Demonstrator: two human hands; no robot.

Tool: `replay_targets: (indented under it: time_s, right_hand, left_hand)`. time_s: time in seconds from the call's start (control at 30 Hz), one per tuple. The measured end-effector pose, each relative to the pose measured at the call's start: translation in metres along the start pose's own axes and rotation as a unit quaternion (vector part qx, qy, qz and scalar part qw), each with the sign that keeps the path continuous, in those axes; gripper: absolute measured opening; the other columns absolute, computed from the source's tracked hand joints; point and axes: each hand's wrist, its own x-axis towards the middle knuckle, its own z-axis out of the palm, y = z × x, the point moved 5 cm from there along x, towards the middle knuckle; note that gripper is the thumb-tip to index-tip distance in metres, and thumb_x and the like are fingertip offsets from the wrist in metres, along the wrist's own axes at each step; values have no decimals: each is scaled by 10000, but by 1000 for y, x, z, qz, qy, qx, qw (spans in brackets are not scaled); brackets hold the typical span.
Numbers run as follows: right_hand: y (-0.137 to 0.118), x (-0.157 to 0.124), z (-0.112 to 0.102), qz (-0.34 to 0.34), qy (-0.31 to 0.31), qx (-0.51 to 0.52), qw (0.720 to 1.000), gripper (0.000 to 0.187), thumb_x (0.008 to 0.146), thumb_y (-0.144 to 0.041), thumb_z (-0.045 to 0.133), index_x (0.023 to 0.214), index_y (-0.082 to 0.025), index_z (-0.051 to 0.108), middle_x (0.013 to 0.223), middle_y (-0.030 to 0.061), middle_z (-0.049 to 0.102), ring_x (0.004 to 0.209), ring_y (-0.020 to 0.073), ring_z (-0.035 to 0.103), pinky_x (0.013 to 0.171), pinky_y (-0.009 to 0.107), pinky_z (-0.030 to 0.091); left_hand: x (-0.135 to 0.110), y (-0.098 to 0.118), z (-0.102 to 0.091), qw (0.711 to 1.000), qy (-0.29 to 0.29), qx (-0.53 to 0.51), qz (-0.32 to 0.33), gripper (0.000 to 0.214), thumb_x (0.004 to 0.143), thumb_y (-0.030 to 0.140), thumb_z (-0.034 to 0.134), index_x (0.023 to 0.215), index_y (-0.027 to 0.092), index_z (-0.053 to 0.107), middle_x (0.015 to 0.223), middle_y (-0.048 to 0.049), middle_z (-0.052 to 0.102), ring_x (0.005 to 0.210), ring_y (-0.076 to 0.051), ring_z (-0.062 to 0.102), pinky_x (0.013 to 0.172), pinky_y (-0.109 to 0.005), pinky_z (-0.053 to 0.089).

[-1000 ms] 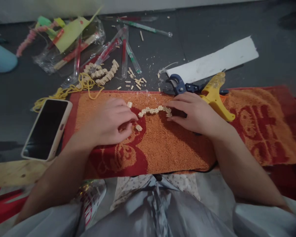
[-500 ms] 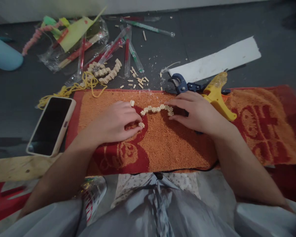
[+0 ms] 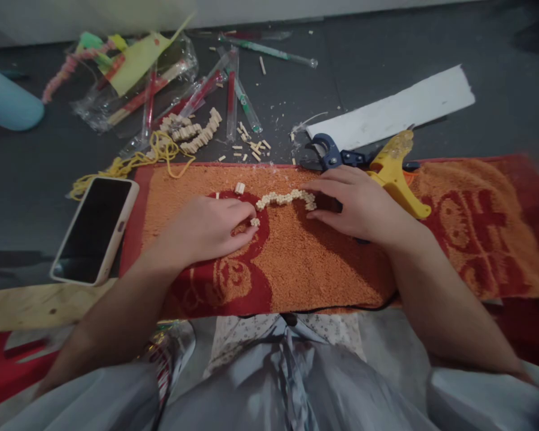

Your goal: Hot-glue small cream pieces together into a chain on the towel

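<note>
An arched strip of cut wooden stick pieces, joined in small bundles, stands on the orange and red towel. My right hand has its index finger and thumb at the two sides of the strip's right end. Between the thumb and index finger of my left hand is a small bundle of stick pieces, just below the strip's left end and apart from it. Another loose bundle lies on the towel above my left fingers, with a single stick piece beside my left knuckles.
Beyond my right hand lie a dark blue cutter, a yellow glue gun and a white board. At left are a phone, yellow string and a blue bottle. Stick scraps and plastic-wrapped sticks lie at the back.
My left hand has drawn slightly down and left with the small bundle, uncovering the stick piece by its knuckles. The bundle has turned a little. My right hand and the strip stay put.
</note>
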Motion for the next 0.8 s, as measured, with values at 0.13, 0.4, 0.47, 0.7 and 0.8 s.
replay_targets:
  time_s: [0.13, 0.4, 0.47, 0.7, 0.8]
  right_hand:
    - [0, 0, 0, -4, 0, -10, 1000, 323, 882, -295, 656, 1183, -187, 697, 1061, 114, 713, 995, 299, 641, 891, 442, 511]
    - [0, 0, 1, 0, 3, -8, 1000, 320, 876, -290, 666, 1180, -200, 704, 1061, 115, 717, 996, 306, 647, 886, 457, 512]
    - [0, 0, 1, -1, 5, -4, 1000, 318, 881, -291, 665, 1185, -207, 705, 1063, 115, 720, 1005, 309, 649, 891, 465, 512]
    - [-2, 0, 1, -6, 4, -12, 1000, 302, 892, -282, 653, 1170, -180, 710, 1067, 132, 719, 996, 313, 653, 877, 465, 517]
    - [-2, -1, 0, -10, 5, -9, 1000, 306, 885, -271, 656, 1166, -162, 711, 1072, 141, 715, 997, 314, 654, 877, 458, 517]
  left_hand:
    - [1, 4, 2, 999, -11, 34, 1, 282, 988, 377, 486, 989, 176, 684, 948, -52, 760, 816, -197, 699, 637, -301, 392]
    - [1, 4, 1, 999, 32, 20, -19, 310, 981, 427, 506, 884, 181, 667, 843, -40, 749, 749, -175, 681, 617, -288, 382]
    - [2, 4, 1, 998, 43, 16, -45, 321, 971, 442, 514, 855, 181, 661, 811, -46, 735, 732, -180, 670, 599, -289, 373]
    - [6, 8, 4, 995, 27, 4, -99, 261, 940, 396, 568, 865, 171, 678, 682, -14, 669, 636, -157, 617, 570, -281, 346]
    - [6, 8, 4, 993, 15, -2, -114, 269, 936, 396, 576, 884, 158, 690, 658, -15, 650, 627, -168, 614, 574, -291, 350]
